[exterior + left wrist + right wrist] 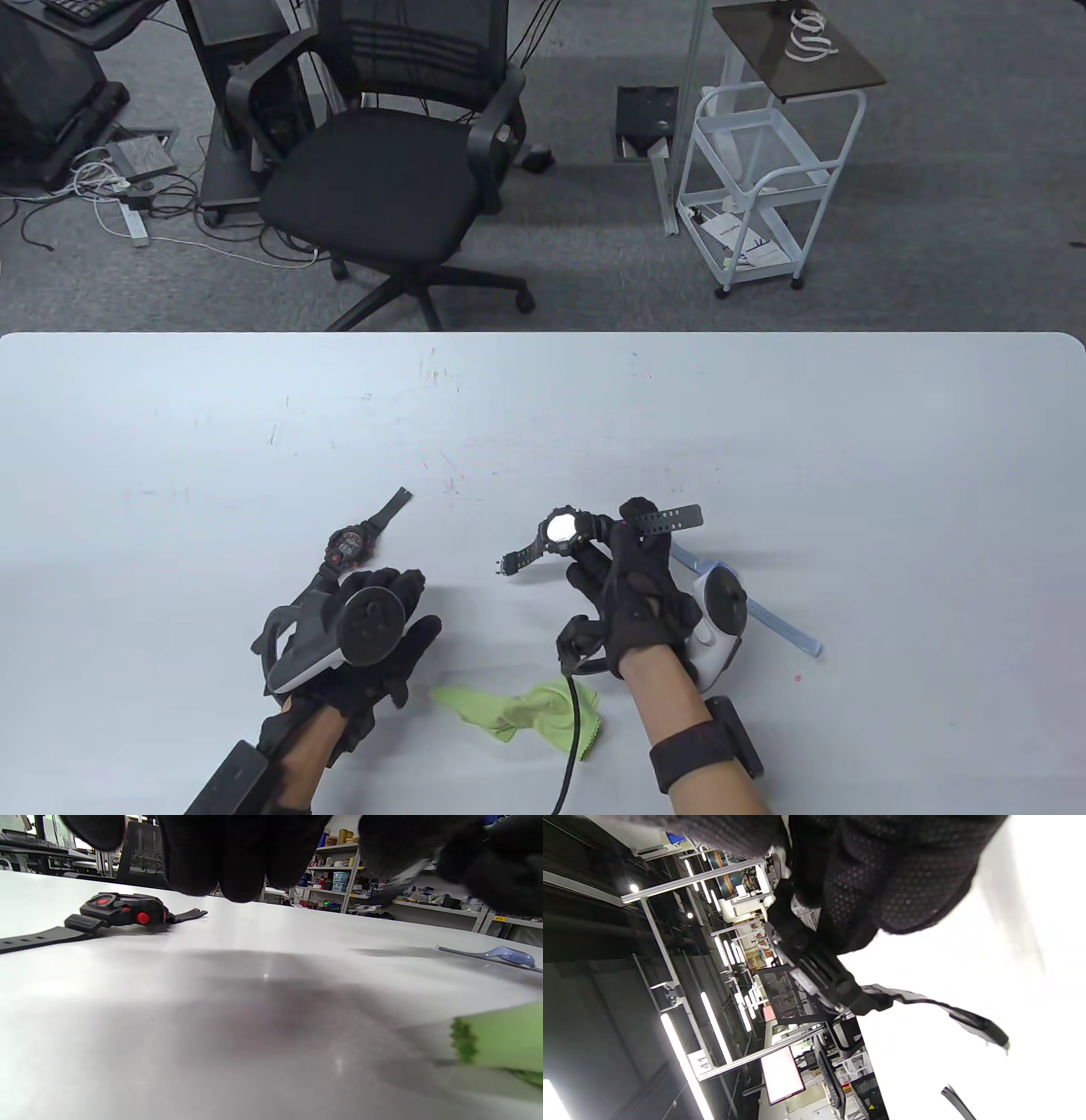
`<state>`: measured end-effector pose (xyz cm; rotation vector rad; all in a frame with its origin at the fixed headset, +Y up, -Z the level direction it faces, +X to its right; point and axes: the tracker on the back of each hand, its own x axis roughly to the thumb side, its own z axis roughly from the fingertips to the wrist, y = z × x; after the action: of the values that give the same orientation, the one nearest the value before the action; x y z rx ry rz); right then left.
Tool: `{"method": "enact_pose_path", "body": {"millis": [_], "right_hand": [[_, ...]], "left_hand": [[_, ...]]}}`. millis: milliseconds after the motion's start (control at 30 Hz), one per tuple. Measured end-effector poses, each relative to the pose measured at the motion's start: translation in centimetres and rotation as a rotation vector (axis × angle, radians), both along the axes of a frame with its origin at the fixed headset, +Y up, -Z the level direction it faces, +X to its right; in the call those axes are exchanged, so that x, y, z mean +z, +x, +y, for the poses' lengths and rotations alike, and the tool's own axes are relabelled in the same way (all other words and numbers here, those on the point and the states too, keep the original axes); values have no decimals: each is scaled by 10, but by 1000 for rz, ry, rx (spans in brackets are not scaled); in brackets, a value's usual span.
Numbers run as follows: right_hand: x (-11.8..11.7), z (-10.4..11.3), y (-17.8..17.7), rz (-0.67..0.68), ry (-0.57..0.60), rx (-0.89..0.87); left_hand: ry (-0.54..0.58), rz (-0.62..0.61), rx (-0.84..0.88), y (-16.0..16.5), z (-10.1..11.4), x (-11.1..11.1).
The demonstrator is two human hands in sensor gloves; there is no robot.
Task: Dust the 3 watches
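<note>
On the table are three watches, one cloth; right grip holds one black watch, left grip relaxed, empty.

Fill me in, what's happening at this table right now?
A person is dusting watches. The right hand grips a black watch lifted off the table. The left hand hovers empty near the red-and-black watch. A light blue watch and green cloth lie untouched.

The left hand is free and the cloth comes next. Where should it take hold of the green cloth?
Pinch the raised crumpled fold at the middle of the green cloth from above with the left hand; its edges lie flat on the table, giving the fingers little purchase.
</note>
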<state>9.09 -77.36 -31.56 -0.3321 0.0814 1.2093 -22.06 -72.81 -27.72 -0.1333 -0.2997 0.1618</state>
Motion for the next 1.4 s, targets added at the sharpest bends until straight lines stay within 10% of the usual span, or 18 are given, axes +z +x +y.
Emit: {"method": "enact_pose_path", "body": {"millis": [633, 1400], "right_hand": [[-69, -23, -52, -68, -120, -104], [-69, 0, 21, -122, -89, 225]], "left_hand": [[-12, 47, 123, -12, 5, -3], [-60, 70, 119, -16, 5, -4]]}}
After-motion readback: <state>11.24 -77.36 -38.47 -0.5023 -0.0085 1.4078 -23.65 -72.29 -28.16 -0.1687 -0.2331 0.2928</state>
